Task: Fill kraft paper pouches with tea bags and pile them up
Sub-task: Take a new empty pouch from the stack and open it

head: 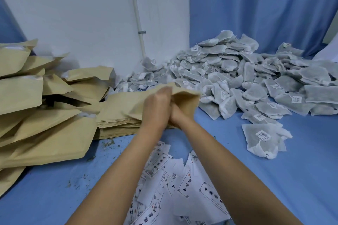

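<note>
Bulging pouches [36, 115] lie piled on the left, with a flat stack of pouches [118, 111] beside them. Above that stack, the left hand [155, 104] grips one pouch [186, 98]. The right hand [180, 113] presses close under it, fingers hidden, so I cannot tell its grip. Tea bags [247, 78] heap far right, and printed slips [182, 188] lie near

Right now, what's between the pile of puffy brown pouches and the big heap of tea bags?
The head view shows a flat stack of pouches there; above it the left hand grips one pouch, the right hand touching it.
</note>
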